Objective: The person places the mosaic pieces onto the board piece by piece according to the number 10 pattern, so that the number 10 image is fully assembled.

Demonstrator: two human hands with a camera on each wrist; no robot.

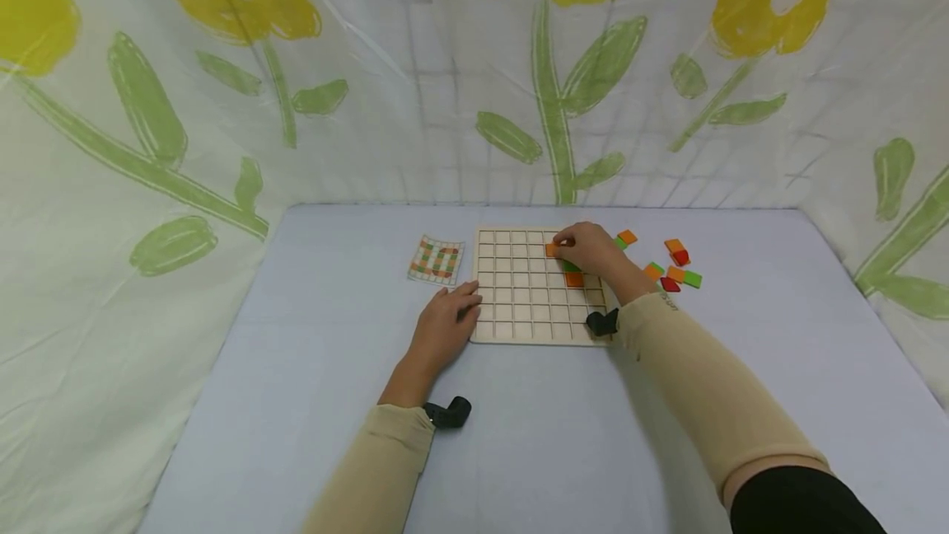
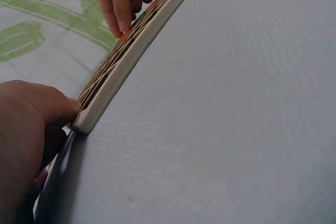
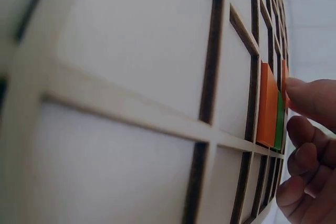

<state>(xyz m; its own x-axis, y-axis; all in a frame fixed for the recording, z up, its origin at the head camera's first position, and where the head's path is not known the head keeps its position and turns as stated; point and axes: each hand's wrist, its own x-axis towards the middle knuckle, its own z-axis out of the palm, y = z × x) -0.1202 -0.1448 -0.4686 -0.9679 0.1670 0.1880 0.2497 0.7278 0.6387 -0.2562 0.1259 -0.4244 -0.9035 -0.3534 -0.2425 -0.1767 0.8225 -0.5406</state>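
A wooden grid board (image 1: pixel 513 297) lies on the white table. My right hand (image 1: pixel 591 250) is over its upper right part, pinching an orange tile (image 1: pixel 551 250) between thumb and fingertips; in the right wrist view the thumb is against this tile (image 3: pixel 285 80) at the grid. A green tile (image 1: pixel 572 267) and another orange tile (image 1: pixel 574 279) sit in cells just below that hand. My left hand (image 1: pixel 443 321) rests by the board's left edge with fingers relaxed. In the left wrist view, a fingertip of the left hand (image 2: pixel 31 124) touches the board's corner (image 2: pixel 86 119).
A pattern card (image 1: pixel 436 260) with colored squares lies left of the board. Loose orange, green and red tiles (image 1: pixel 675 274) are scattered to its right, with others (image 1: pixel 627 236) near the board's top right corner. A flower-printed cloth (image 1: pixel 356 147) hangs behind the table.
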